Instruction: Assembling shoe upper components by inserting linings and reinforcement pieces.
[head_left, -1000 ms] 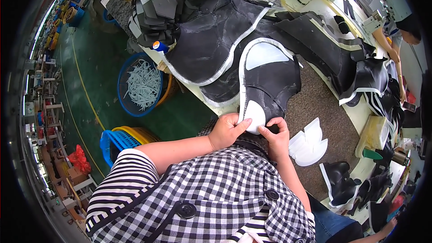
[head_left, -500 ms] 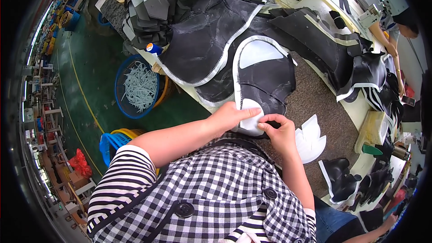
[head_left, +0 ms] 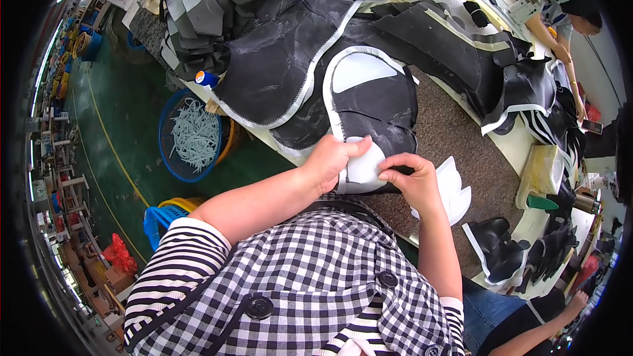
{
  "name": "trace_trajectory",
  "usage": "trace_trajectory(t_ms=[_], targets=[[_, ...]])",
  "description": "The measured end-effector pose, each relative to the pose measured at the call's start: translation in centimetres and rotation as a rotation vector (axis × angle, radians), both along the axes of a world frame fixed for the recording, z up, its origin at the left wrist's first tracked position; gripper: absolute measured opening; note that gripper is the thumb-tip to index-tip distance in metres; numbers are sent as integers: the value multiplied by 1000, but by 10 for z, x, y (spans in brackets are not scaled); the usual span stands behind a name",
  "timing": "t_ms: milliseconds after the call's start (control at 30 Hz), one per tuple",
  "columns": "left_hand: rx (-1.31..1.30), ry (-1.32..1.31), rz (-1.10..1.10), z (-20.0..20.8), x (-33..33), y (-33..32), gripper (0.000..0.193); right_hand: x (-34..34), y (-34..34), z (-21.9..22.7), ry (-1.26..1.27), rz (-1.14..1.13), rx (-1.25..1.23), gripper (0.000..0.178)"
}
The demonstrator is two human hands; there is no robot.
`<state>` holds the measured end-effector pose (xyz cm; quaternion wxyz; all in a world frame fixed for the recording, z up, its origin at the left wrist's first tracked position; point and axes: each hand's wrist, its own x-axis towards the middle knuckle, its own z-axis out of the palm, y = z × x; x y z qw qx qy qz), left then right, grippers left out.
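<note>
In front of me lies a black shoe-upper piece [head_left: 376,102] with a white stitched border and a white curved patch [head_left: 361,76] at its far end. A second white patch [head_left: 364,161] covers its near end. My left hand [head_left: 335,160] grips the piece's near left edge, thumb laid flat on that near patch, fingers partly hidden. At the patch's right edge, my right hand [head_left: 412,178] pinches the rim between thumb and fingertips. Loose white patches [head_left: 453,192] lie on the brown mat [head_left: 445,112], just right of my right hand.
More black pieces [head_left: 277,59] with white borders lie beyond, near a stack of dark pieces [head_left: 198,20]. A blue basket of white strips [head_left: 196,135] stands at left. A green-handled tool [head_left: 541,202] rests at right. Another person's arm [head_left: 572,72] is at far right.
The table and pieces have shifted slightly left and up in view. Both hands stay at the near patch, the right one still pinching its edge.
</note>
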<state>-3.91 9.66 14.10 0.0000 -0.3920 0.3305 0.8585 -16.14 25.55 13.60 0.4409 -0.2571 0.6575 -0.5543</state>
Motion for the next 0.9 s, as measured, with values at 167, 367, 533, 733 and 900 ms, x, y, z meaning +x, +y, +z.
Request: trace_trajectory(t_ms=[167, 367, 533, 733, 900], targets=[[72, 2, 235, -18, -12, -4, 39, 6, 1, -9, 147, -228, -108, 70], [65, -44, -40, 5, -13, 1, 42, 6, 6, -6, 542, -259, 44, 61], [104, -6, -216, 1, -7, -1, 44, 10, 5, -1, 635, -274, 64, 59], [151, 75, -229, -2, -5, -1, 42, 14, 2, 2, 651, -277, 98, 52], [129, 152, -237, -4, -7, 1, 38, 19, 0, -12, 506, -336, 99, 45]])
